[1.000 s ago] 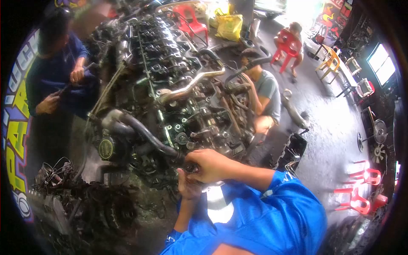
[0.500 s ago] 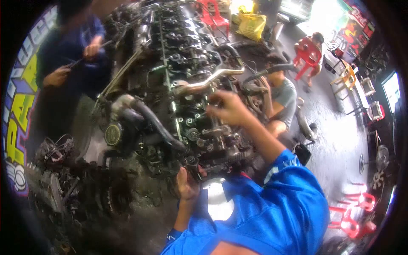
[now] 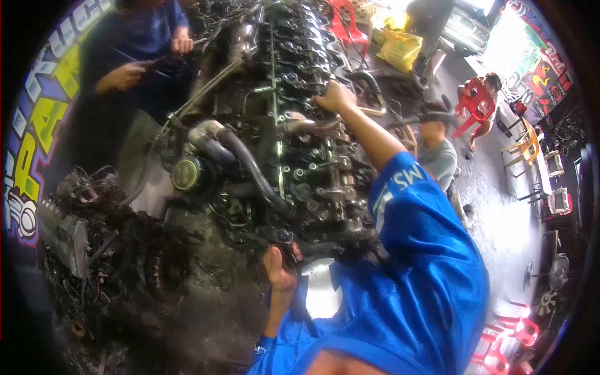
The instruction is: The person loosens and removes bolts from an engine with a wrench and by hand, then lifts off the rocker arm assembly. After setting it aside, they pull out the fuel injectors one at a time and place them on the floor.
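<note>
A large, dirty engine (image 3: pixel 275 137) with its valve gear exposed fills the middle of the view. My right hand (image 3: pixel 334 99) reaches far across its top and rests on the parts near a metal pipe (image 3: pixel 300 122); what it holds, if anything, is hidden. My left hand (image 3: pixel 280 265) stays at the near end of the engine, fingers curled on a small dark part under the engine's edge. A thick black hose (image 3: pixel 250 165) runs along the engine's left side, next to a round yellow-ringed cap (image 3: pixel 186 174).
A person in blue (image 3: pixel 134 56) stands at the far left, working with a tool. Another person in grey (image 3: pixel 437 153) crouches to the right of the engine. A greasy engine part (image 3: pixel 94 244) lies at the left. Red plastic chairs (image 3: pixel 475 106) stand on the wet floor.
My right hand left the near end of the engine, where it had worked beside the left, and reached far forward across the engine's top. My left hand stayed put.
</note>
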A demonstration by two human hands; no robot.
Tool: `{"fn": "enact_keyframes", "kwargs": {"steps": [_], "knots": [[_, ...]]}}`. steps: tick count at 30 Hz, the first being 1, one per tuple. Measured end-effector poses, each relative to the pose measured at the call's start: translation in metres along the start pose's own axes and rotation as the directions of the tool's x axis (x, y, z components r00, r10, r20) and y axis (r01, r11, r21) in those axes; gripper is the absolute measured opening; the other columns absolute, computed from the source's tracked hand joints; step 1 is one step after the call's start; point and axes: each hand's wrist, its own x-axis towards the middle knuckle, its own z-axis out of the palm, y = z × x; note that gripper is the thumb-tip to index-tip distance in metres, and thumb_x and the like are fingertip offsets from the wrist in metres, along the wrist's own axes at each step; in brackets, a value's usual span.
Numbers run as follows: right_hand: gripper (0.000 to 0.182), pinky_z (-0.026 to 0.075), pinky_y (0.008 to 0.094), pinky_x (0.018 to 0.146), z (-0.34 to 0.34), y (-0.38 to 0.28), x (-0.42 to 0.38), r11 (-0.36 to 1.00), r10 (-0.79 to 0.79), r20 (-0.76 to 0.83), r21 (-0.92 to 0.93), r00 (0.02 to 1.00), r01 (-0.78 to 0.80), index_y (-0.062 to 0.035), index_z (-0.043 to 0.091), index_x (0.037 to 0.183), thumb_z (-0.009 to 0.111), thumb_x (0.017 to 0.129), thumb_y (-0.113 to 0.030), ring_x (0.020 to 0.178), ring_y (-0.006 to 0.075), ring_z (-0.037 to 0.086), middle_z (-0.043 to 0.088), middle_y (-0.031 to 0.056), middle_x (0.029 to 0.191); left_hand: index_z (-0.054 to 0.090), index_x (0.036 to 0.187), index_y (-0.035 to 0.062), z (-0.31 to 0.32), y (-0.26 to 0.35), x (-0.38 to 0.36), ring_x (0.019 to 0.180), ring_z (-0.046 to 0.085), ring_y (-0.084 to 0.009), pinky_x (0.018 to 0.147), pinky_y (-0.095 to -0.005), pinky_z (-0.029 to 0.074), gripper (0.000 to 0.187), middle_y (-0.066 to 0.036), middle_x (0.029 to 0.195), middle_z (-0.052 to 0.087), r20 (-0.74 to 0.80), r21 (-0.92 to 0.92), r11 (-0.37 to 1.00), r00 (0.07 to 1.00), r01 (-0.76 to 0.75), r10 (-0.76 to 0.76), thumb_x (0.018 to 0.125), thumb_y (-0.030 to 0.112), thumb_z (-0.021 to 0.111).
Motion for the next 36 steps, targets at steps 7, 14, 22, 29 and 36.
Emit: {"fn": "enact_keyframes", "kwargs": {"steps": [7, 14, 22, 29, 36], "knots": [[0.047, 0.049, 0.0377, 0.084, 0.002, -0.014, 0.007, 0.985, 0.151, 0.074, 0.067, 0.986, -0.156, -0.0028, 0.062, 0.105, 0.069, 0.065, -0.027, 0.100, 0.0277, 0.061, 0.062, 0.0157, 0.109, 0.054, 0.100, -0.0018, -0.006, 0.006, 0.006, 0.070, 0.053, -0.0203, 0.062, -0.0317, 0.042, 0.047, -0.011, 0.081, 0.057, 0.066, 0.042, 0.999, 0.998, 0.019, -0.021, 0.092, 0.043, 0.042], [0.044, 0.050, 0.0369, 0.085, -0.005, -0.021, 0.017, 0.995, 0.072, -0.062, 0.079, 0.996, -0.067, -0.0039, 0.064, 0.102, 0.069, 0.064, -0.026, 0.098, 0.0286, 0.061, 0.063, 0.0154, 0.105, 0.052, 0.107, 0.0000, -0.022, 0.010, 0.007, 0.073, 0.051, -0.0205, 0.066, -0.0322, 0.041, 0.051, -0.011, 0.086, 0.055, 0.120, 0.038, 0.996, 0.989, 0.083, -0.087, 0.093, 0.047, 0.037], [0.044, 0.052, 0.0335, 0.069, -0.019, 0.001, 0.052, 0.992, -0.065, 0.196, 0.121, 0.978, 0.042, -0.0012, 0.068, 0.083, 0.062, 0.065, -0.042, 0.071, 0.0228, 0.065, 0.067, 0.0154, 0.082, 0.051, 0.107, -0.0015, -0.018, 0.009, 0.009, 0.074, 0.051, -0.0212, 0.066, -0.0329, 0.042, 0.052, -0.012, 0.087, 0.054, 0.169, 0.040, 0.995, 0.981, 0.091, -0.096, 0.092, 0.047, 0.040], [0.025, 0.046, 0.0288, 0.046, -0.134, -0.021, -0.008, 0.827, -0.381, 0.127, 0.489, 0.916, 0.276, 0.0003, 0.058, 0.082, 0.063, 0.072, -0.023, 0.051, 0.0125, 0.052, 0.053, 0.0031, 0.059, 0.055, 0.100, -0.0037, -0.007, 0.010, 0.011, 0.072, 0.053, -0.0225, 0.066, -0.0344, 0.044, 0.052, -0.014, 0.083, 0.056, 0.098, 0.047, 0.997, 0.993, 0.061, -0.066, 0.091, 0.046, 0.042], [0.019, 0.045, 0.0322, 0.059, -0.140, -0.013, -0.154, 0.548, -0.812, -0.012, 0.327, 0.583, 0.770, -0.0043, 0.060, 0.077, 0.066, 0.061, -0.012, 0.063, 0.0202, 0.058, 0.059, 0.0103, 0.070, 0.054, 0.102, -0.0052, 0.008, 0.016, 0.027, 0.073, 0.057, -0.0216, 0.067, -0.0326, 0.046, 0.044, -0.017, 0.086, 0.060, 0.178, 0.086, 0.996, 0.984, -0.032, 0.016, 0.090, 0.037, 0.048]]}}
